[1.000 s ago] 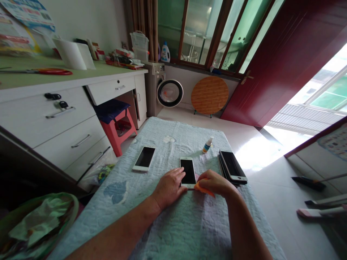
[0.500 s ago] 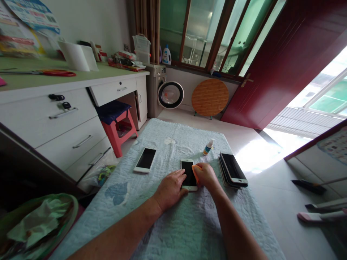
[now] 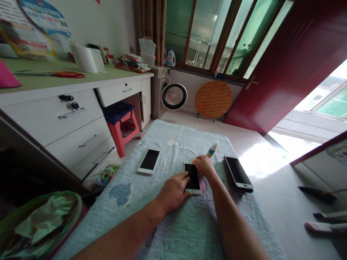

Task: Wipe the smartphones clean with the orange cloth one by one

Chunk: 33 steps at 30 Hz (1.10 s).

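A white phone (image 3: 192, 176) with a dark screen lies face up in the middle of the pale blue quilted cloth (image 3: 173, 231). My left hand (image 3: 173, 190) rests flat on the cloth, its fingers pressed against the phone's near left edge. My right hand (image 3: 204, 165) is closed at the phone's far right corner. The orange cloth it held before is hidden under the fingers. A second white phone (image 3: 149, 160) lies to the left. A stack of phones (image 3: 238, 173) sits to the right. A small dropper bottle (image 3: 212, 149) lies just beyond my right hand.
A white desk with drawers (image 3: 70, 119) runs along the left, with a red stool (image 3: 121, 126) beside it. A green plastic bag (image 3: 38, 224) sits at the near left. A washing machine (image 3: 168, 92) and a round wooden tabletop (image 3: 213, 99) stand at the far wall.
My right hand slid from the phone's near end up along the screen to its far right corner. The left hand stayed against the phone. The view shifted slightly.
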Motion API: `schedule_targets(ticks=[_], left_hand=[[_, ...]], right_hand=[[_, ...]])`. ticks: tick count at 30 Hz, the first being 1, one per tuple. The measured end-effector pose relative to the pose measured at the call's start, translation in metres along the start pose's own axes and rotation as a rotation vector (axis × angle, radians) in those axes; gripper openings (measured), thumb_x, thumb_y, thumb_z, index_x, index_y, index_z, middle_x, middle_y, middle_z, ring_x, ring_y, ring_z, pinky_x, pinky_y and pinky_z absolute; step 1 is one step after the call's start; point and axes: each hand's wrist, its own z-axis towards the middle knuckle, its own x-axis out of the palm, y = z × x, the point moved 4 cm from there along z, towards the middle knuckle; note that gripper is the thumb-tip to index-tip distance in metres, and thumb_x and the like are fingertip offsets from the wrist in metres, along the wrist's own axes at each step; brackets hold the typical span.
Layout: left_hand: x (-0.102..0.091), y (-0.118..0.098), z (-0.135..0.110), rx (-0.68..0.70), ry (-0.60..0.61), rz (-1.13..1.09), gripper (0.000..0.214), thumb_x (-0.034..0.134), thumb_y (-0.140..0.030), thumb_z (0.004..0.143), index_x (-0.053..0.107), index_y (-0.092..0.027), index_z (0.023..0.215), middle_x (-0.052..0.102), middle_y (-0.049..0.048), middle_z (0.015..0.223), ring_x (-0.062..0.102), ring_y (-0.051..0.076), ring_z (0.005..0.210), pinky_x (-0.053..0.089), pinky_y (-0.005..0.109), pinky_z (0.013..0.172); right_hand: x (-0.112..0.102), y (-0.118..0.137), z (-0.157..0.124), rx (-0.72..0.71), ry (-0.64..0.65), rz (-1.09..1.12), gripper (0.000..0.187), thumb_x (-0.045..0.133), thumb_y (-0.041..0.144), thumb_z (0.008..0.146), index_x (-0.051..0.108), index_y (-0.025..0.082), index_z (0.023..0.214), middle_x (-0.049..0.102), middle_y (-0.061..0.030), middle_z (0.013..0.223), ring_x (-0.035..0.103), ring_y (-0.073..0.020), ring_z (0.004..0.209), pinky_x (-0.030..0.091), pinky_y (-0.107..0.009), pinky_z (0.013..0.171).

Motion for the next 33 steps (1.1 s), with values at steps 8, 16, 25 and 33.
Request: schedule_targets(ticks=[8,16,25,33], left_hand=[[0.001,0.001,0.000,0.004,-0.020,0.003,0.048,0.069,-0.033,0.081,0.058,-0.017,0.124,0.057,0.0108,0.134,0.052,0.027,0.125,0.037,0.039,0.110],[0.001,0.000,-0.001,0.020,-0.056,0.081,0.048,0.069,-0.039,0.081,0.060,-0.017,0.122,0.061,0.0114,0.129,0.054,0.029,0.121,0.039,0.044,0.107],[0.002,0.000,-0.003,0.049,-0.073,0.161,0.046,0.066,-0.043,0.081,0.061,-0.017,0.118,0.059,0.0119,0.131,0.053,0.030,0.117,0.039,0.045,0.105],[0.003,0.000,-0.002,0.057,-0.057,0.172,0.043,0.067,-0.039,0.081,0.061,-0.015,0.116,0.059,0.0120,0.130,0.053,0.030,0.116,0.040,0.043,0.104]], right_hand=[[0.017,0.029,-0.007,-0.184,-0.060,-0.141,0.024,0.052,0.027,0.083,0.073,0.021,0.091,0.062,-0.0074,0.093,0.052,-0.0195,0.092,0.034,-0.028,0.086],[0.019,0.047,-0.015,-0.219,-0.014,-0.232,0.026,0.049,0.032,0.088,0.072,0.024,0.098,0.059,-0.0084,0.104,0.048,-0.0235,0.098,0.033,-0.032,0.083],[-0.001,0.016,-0.007,-0.065,-0.034,-0.335,0.031,0.048,0.036,0.088,0.073,0.022,0.100,0.061,-0.0117,0.104,0.051,-0.0264,0.101,0.034,-0.034,0.083],[0.007,0.024,-0.009,-0.109,-0.064,-0.355,0.029,0.047,0.032,0.088,0.072,0.020,0.098,0.061,-0.0126,0.102,0.051,-0.0261,0.096,0.034,-0.034,0.080]])
